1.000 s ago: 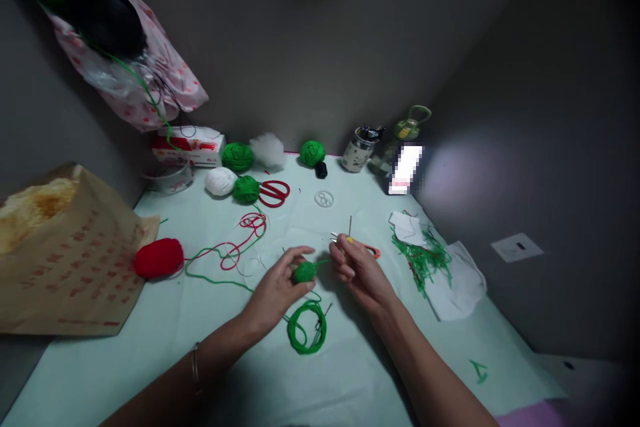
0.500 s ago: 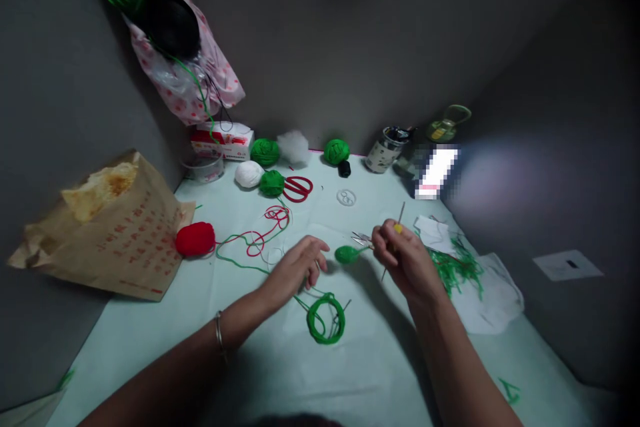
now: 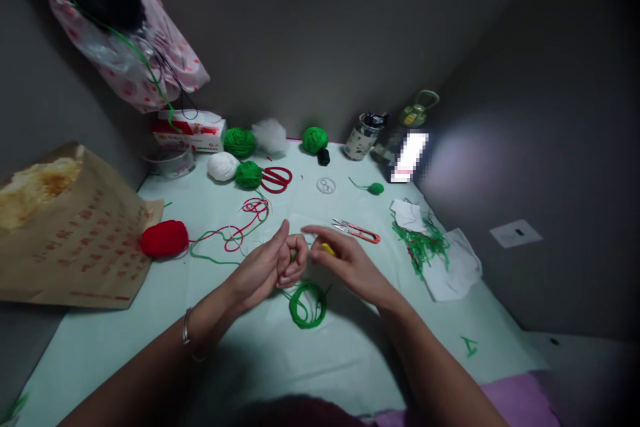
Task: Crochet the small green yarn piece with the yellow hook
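Note:
My left hand [image 3: 270, 265] is curled in a loose fist over the pale green table [image 3: 250, 347], with a strand of green yarn running through its fingers. My right hand [image 3: 345, 265] is right beside it, pinching a crochet hook with a yellow grip [image 3: 327, 249]. A loose coil of green yarn [image 3: 307, 305] lies on the table just under both hands. A small green crocheted ball [image 3: 376, 188] with a tail lies farther back to the right, apart from both hands.
Orange thread snips [image 3: 357, 232] lie behind my right hand. Red scissors [image 3: 274, 178], green and white yarn balls, a red yarn ball [image 3: 164, 238], a tin cup [image 3: 361, 137], green scraps [image 3: 423, 243] on white cloth, and a brown paper bag [image 3: 75, 240] surround the work spot.
The small green ball has left my hands and now lies at the back right of the table. Both hands have come together over the yarn coil, and the left has closed on the strand.

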The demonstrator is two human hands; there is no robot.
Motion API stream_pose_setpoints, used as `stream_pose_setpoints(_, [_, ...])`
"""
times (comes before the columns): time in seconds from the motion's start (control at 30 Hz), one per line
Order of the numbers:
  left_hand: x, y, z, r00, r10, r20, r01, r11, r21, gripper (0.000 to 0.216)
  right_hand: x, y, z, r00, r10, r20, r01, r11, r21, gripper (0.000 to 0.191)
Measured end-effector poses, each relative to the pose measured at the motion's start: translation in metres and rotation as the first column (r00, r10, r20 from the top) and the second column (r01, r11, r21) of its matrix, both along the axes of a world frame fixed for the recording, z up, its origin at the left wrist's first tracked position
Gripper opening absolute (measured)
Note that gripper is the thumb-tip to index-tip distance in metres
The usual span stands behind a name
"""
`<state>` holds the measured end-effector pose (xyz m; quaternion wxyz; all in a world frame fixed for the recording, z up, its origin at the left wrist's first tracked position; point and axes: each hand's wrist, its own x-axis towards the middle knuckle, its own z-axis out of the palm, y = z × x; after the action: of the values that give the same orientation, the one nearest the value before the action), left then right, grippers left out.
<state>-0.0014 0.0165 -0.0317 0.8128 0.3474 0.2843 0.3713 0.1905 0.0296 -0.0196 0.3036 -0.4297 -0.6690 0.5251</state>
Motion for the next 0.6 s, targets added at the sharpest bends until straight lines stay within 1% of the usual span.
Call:
stream_pose_setpoints(0.03, [0.0, 0.0, -0.001, 1.0, -0.001, -0.004, 0.001, 1.0, -0.002, 0.06, -0.003, -0.002, -0.001, 0.999, 0.016, 0.032, -0.016, 1.0, -0.002, 0.021])
stream_pose_setpoints(0.13, [0.001, 0.0, -0.004, 0.998, 0.031, -0.046, -0.031, 1.0, 0.004, 0.059, -0.003, -0.001, -0.005, 0.993, -0.087, 0.08, 0.082, 0.995, 0.06, 0.024])
stream_pose_setpoints(0.17, [0.001, -0.001, -0.005, 0.996, 0.049, -0.072, -0.048, 0.999, 0.011, 0.058, -0.001, 0.0, -0.005, 0.99, -0.128, 0.065, 0.124, 0.99, 0.068, 0.024])
stream_pose_setpoints(0.23, [0.002, -0.002, -0.009, 0.987, 0.092, -0.133, -0.089, 0.996, 0.027, 0.052, 0.005, 0.004, -0.005, 0.981, -0.195, -0.003, 0.195, 0.98, 0.043, 0.023])
stream_pose_setpoints(0.3, [0.005, -0.003, -0.014, 0.973, 0.143, -0.183, -0.139, 0.99, 0.035, 0.041, 0.009, 0.004, -0.005, 0.97, -0.233, -0.075, 0.234, 0.972, 0.009, 0.022])
stream_pose_setpoints(0.33, [0.007, -0.004, -0.016, 0.965, 0.172, -0.196, -0.169, 0.985, 0.033, 0.035, 0.01, 0.004, -0.004, 0.971, -0.218, -0.097, 0.218, 0.976, -0.005, 0.021])
stream_pose_setpoints(0.37, [0.009, -0.005, -0.019, 0.958, 0.202, -0.201, -0.201, 0.979, 0.026, 0.031, 0.01, 0.002, -0.003, 0.979, -0.176, -0.106, 0.174, 0.984, -0.02, 0.021])
stream_pose_setpoints(0.47, [0.012, -0.005, -0.025, 0.944, 0.278, -0.178, -0.285, 0.958, -0.015, 0.026, 0.007, -0.002, -0.003, 0.996, 0.014, -0.082, -0.021, 0.996, -0.085, 0.018])
stream_pose_setpoints(0.5, [0.012, -0.004, -0.026, 0.94, 0.3, -0.163, -0.309, 0.95, -0.033, 0.025, 0.006, -0.003, -0.004, 0.997, 0.051, -0.064, -0.058, 0.993, -0.105, 0.017])
stream_pose_setpoints(0.53, [0.012, -0.003, -0.027, 0.935, 0.322, -0.15, -0.332, 0.942, -0.049, 0.024, 0.004, -0.003, -0.006, 0.997, 0.061, -0.047, -0.066, 0.991, -0.119, 0.017])
stream_pose_setpoints(0.6, [0.011, -0.002, -0.028, 0.923, 0.361, -0.137, -0.372, 0.926, -0.07, 0.02, 0.002, -0.001, -0.011, 0.999, -0.003, -0.04, -0.002, 0.992, -0.125, 0.016])
